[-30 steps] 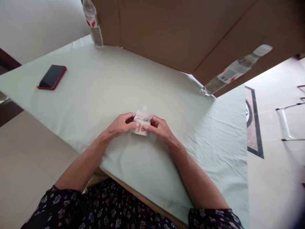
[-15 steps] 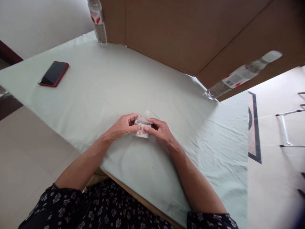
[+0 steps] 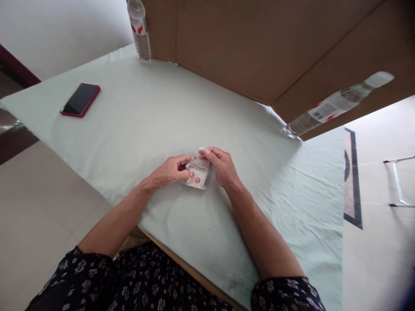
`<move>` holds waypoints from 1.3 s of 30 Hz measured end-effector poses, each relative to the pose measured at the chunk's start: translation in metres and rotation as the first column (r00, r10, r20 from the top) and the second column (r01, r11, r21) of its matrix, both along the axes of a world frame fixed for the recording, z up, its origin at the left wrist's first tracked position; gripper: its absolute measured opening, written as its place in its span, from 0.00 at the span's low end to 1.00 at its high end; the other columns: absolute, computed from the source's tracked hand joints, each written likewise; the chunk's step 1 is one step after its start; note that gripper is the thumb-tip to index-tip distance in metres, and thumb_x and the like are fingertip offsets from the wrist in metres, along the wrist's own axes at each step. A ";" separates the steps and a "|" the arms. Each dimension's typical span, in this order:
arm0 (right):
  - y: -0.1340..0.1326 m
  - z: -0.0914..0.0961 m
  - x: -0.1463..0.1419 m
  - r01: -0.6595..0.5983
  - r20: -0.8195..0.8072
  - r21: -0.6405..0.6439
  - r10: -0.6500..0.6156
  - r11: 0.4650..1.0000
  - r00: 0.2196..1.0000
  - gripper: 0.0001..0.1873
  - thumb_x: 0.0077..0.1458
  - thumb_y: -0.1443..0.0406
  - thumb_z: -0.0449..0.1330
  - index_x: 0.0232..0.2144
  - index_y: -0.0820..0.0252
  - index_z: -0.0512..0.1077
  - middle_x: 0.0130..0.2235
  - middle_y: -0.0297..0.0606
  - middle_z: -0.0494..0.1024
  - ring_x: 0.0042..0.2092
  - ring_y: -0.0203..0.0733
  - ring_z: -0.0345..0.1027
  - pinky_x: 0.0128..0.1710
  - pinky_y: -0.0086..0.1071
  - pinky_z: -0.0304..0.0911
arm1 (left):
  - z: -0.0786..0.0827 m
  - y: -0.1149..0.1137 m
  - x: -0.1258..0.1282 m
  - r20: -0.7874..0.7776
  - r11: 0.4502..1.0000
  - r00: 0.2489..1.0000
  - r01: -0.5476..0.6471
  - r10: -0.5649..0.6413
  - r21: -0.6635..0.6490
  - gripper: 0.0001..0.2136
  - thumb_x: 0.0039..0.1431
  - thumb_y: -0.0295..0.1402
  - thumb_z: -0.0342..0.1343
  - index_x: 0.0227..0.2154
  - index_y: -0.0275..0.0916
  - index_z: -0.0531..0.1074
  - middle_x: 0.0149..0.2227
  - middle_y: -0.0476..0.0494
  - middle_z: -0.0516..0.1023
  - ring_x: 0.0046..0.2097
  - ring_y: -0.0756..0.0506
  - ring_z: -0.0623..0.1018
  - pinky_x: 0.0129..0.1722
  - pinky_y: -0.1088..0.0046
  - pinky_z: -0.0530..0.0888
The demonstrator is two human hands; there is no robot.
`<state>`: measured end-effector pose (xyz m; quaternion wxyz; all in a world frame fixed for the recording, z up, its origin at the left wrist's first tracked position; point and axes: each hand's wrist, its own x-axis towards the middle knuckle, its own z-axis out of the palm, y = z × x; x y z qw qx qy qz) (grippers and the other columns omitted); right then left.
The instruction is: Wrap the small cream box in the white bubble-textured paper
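A small clear plastic bag (image 3: 201,164) holds a flat, cream-coloured pack with red print (image 3: 197,178), a little above the near part of the table. My left hand (image 3: 173,169) grips the bag's left side, thumb across the front of the pack and fingers behind it. Pinched at the bag's upper right corner is my right hand (image 3: 220,163), its thumb and forefinger closed on the plastic. What lies inside the pack is hidden.
A phone in a red case (image 3: 80,100) lies at the left on the pale green tablecloth (image 3: 155,108). A brown cardboard panel (image 3: 223,47) stands at the back, with one water bottle (image 3: 139,32) at its left and another bottle (image 3: 337,106) at its right.
My right hand has moved from the pack's right side up to the bag's top corner, uncovering more of the red print. The left hand keeps its grip. The whole view has shifted slightly.
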<state>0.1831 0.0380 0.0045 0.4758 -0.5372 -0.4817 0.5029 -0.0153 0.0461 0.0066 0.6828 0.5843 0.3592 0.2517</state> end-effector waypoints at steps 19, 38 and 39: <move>-0.008 0.016 0.003 -0.102 0.066 0.113 0.095 0.988 0.993 0.12 0.56 0.55 0.65 0.27 0.56 0.75 0.29 0.34 0.78 0.34 0.39 0.69 0.40 0.36 0.66 | 0.008 -0.001 -0.002 -0.143 0.999 0.989 -0.032 0.037 0.033 0.17 0.56 0.36 0.58 0.47 0.38 0.80 0.39 0.45 0.83 0.38 0.46 0.79 0.36 0.73 0.72; -0.053 -0.005 0.011 -0.399 0.740 0.521 -0.167 0.755 0.651 0.09 0.66 0.62 0.58 0.42 0.50 0.80 0.49 0.39 0.84 0.56 0.50 0.75 0.55 0.47 0.63 | 0.000 -0.001 0.000 -0.204 0.960 0.973 -0.051 0.110 0.274 0.20 0.59 0.42 0.54 0.45 0.34 0.81 0.42 0.41 0.83 0.41 0.45 0.79 0.41 0.71 0.73; -0.056 -0.006 0.014 -0.369 0.722 0.536 -0.185 0.760 0.667 0.10 0.66 0.62 0.58 0.44 0.49 0.79 0.52 0.40 0.83 0.57 0.51 0.74 0.56 0.48 0.62 | 0.000 0.000 0.000 -0.210 0.951 0.969 -0.061 0.129 0.301 0.20 0.59 0.42 0.54 0.45 0.34 0.81 0.42 0.40 0.83 0.42 0.44 0.78 0.42 0.70 0.73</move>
